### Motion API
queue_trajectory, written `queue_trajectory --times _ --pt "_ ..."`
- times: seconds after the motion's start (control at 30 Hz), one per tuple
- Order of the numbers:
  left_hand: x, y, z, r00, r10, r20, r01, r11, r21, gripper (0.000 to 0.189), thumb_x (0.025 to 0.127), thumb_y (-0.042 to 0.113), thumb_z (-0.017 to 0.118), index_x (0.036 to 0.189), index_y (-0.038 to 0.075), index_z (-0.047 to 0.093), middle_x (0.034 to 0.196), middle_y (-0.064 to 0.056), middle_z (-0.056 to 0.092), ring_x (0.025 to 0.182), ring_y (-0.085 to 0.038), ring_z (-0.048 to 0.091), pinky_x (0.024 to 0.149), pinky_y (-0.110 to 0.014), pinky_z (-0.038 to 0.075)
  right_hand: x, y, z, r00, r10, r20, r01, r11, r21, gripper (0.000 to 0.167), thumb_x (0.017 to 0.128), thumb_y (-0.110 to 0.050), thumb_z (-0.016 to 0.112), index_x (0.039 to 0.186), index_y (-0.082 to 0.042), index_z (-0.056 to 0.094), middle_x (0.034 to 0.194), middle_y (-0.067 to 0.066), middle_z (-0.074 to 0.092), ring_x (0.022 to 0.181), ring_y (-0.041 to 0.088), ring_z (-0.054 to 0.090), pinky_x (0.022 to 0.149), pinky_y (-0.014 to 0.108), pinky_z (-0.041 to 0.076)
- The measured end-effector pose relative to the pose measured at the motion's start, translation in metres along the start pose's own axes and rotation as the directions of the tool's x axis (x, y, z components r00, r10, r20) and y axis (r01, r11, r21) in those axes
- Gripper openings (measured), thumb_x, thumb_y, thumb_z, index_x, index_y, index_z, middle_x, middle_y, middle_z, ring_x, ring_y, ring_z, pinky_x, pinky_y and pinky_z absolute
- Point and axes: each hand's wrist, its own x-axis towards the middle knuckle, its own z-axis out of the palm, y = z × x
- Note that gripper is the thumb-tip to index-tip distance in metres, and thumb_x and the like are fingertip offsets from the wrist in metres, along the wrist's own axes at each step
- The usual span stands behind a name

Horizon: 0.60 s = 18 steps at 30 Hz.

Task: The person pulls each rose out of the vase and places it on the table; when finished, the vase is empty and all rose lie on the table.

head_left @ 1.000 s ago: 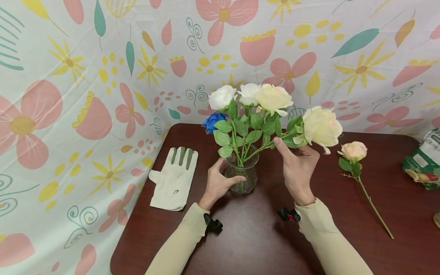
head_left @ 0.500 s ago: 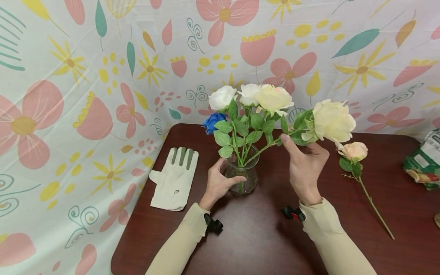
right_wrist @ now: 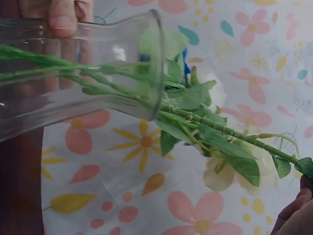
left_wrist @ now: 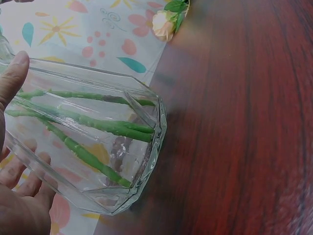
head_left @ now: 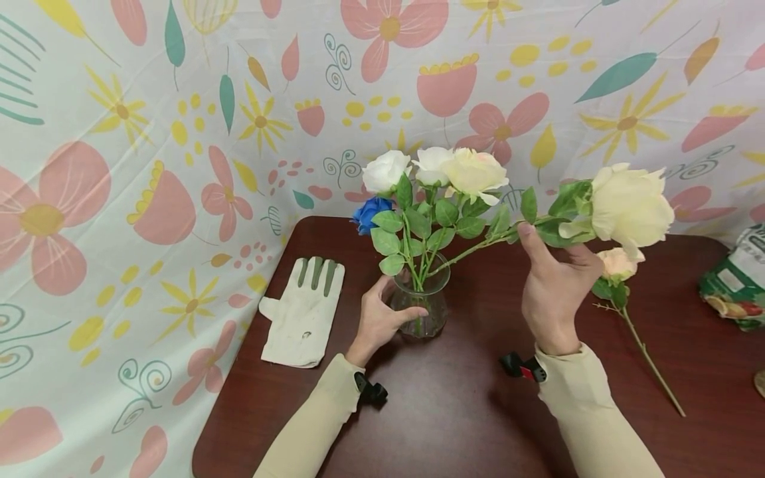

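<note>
Slanting up and right from the glass vase (head_left: pixel 431 318), one cream rose (head_left: pixel 632 202) meets our right hand (head_left: pixel 554 295) (the nearer its bloom), which pinches the stem (right_wrist: pixel 266 146); our left hand (head_left: pixel 379 320) grips the vase.

a white cloth (head_left: pixel 358 53) covers the wall behind the bench (head_left: pixel 448 411) and hangs down along its left side, with soft creases near the left. it is printed with large pink flowers (head_left: pixel 42 221), thin-petaled yellow blooms (head_left: pixel 260 122), teal leaves (head_left: pixel 615 78), yellow dots and curly teal swirls (head_left: pixel 337 63). the bench is dark reddish brown with a smooth top and rounded back corners; the left wrist view shows dark grain streaks running through it. a pale sheen of light (head_left: pixel 412 405) lies on the top toward the front. the cloth looks faintly green at left, more lilac at upper right.
</note>
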Motion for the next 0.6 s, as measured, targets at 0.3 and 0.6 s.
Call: queue_trajectory --times 0.3,0.6 --pt "-0.001 -0.001 0.001 1.0 -0.009 -0.003 0.009 1.0 -0.016 0.111 0.071 0.078 0.089 0.152 0.007 0.062 0.153 -0.023 0.065 0.143 -0.043 0.062 0.121 -0.063 0.05 0.01 -0.017 0.005 0.997 -0.023 -0.07 0.026 0.999 0.042 0.02 0.081 0.022 0.077 0.101 0.02 0.079 0.119 0.019 0.082 0.127 0.029 0.07 0.112 0.035 0.057" --pt "-0.001 0.001 0.001 1.0 -0.006 0.003 0.006 1.0 -0.031 0.112 0.071 0.077 0.089 0.155 0.008 0.061 0.156 -0.019 0.064 0.146 -0.038 0.062 0.123 -0.06 0.05 0.022 -0.033 0.011 0.991 -0.088 -0.097 0.1 0.986 0.13 0.008 0.078 0.021 0.077 0.086 0.022 0.077 0.094 0.018 0.08 0.101 0.027 0.068 0.09 0.034 0.056"
